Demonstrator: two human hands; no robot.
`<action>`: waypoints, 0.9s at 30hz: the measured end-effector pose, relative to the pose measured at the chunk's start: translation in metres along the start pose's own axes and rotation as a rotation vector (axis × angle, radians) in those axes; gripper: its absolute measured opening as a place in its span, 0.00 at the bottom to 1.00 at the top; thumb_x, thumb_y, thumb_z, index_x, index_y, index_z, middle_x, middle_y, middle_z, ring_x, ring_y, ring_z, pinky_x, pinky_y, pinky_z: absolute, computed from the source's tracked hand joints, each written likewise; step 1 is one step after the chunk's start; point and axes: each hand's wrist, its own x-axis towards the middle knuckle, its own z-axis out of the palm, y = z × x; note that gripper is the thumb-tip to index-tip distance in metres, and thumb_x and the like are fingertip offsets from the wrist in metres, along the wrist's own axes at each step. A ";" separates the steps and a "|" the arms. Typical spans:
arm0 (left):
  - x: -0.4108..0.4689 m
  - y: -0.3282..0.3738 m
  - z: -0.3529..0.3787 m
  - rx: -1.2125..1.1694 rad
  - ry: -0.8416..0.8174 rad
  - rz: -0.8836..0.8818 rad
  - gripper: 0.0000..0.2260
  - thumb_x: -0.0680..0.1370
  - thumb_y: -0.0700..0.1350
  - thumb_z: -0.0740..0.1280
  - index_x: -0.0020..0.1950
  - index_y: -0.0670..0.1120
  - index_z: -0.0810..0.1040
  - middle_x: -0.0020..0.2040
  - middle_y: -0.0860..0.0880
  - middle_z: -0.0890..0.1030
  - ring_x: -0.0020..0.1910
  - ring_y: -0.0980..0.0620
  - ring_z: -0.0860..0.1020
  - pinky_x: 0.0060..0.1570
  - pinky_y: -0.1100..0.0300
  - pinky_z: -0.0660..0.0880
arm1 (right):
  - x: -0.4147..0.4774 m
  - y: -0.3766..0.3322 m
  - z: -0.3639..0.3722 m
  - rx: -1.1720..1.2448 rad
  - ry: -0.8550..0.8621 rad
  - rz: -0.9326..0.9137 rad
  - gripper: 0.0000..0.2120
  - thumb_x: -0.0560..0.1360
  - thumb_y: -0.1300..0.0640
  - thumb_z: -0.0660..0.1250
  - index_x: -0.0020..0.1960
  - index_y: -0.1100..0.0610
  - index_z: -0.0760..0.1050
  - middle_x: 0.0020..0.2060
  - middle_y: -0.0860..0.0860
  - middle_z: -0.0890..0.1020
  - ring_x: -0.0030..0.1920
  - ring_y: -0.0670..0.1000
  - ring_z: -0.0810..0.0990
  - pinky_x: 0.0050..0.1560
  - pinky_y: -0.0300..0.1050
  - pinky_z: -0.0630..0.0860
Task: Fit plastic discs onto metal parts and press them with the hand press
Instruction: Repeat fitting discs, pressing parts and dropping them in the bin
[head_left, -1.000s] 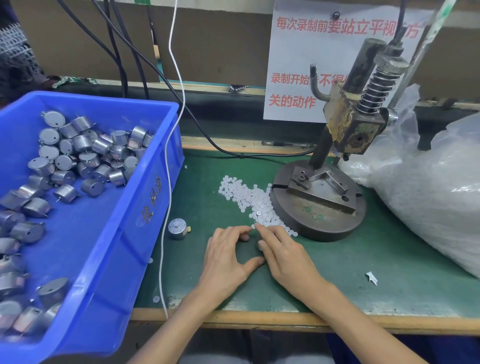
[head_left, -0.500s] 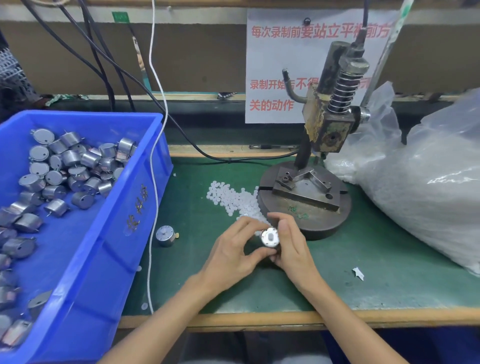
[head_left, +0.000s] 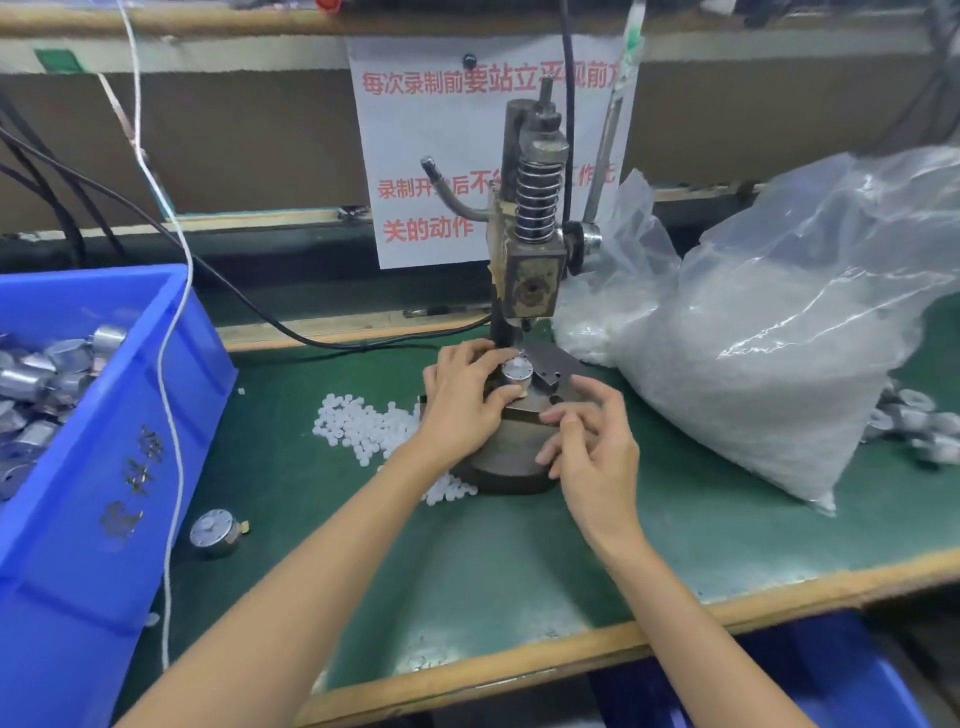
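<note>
2 bare forearms, uncovered to the elbow, lead to the left hand (head_left: 460, 410) and right hand (head_left: 597, 460), both bare-fingered, in front of the hand press (head_left: 530, 270).

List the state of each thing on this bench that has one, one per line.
left hand: holds the metal part.
right hand: open, holding nothing.
metal part: upright on the press base.
hand press: ram raised.
blue bin: partly filled.
plastic bag: full, slumped.

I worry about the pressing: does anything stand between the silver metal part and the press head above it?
Nothing visible covers the round silver metal part; the left hand only grips its sides.
</note>
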 end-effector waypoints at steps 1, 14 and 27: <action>0.000 0.000 0.003 -0.014 0.017 0.000 0.20 0.77 0.50 0.65 0.69 0.53 0.71 0.66 0.51 0.71 0.65 0.50 0.63 0.53 0.63 0.51 | 0.006 -0.002 -0.003 -0.008 0.012 -0.011 0.17 0.78 0.66 0.57 0.55 0.44 0.69 0.39 0.47 0.80 0.26 0.48 0.76 0.32 0.43 0.71; -0.007 0.004 0.014 -0.211 0.202 -0.079 0.13 0.73 0.52 0.70 0.57 0.55 0.78 0.50 0.61 0.76 0.56 0.58 0.70 0.52 0.66 0.53 | 0.180 -0.141 -0.002 0.164 -0.076 0.035 0.17 0.78 0.61 0.60 0.66 0.61 0.69 0.55 0.54 0.78 0.32 0.43 0.77 0.35 0.38 0.75; -0.006 0.003 0.020 -0.176 0.233 -0.107 0.14 0.72 0.53 0.71 0.57 0.53 0.78 0.53 0.57 0.79 0.56 0.55 0.71 0.50 0.62 0.52 | 0.094 -0.094 0.008 0.431 0.156 -0.316 0.13 0.73 0.68 0.58 0.52 0.54 0.64 0.43 0.47 0.70 0.40 0.39 0.71 0.45 0.40 0.70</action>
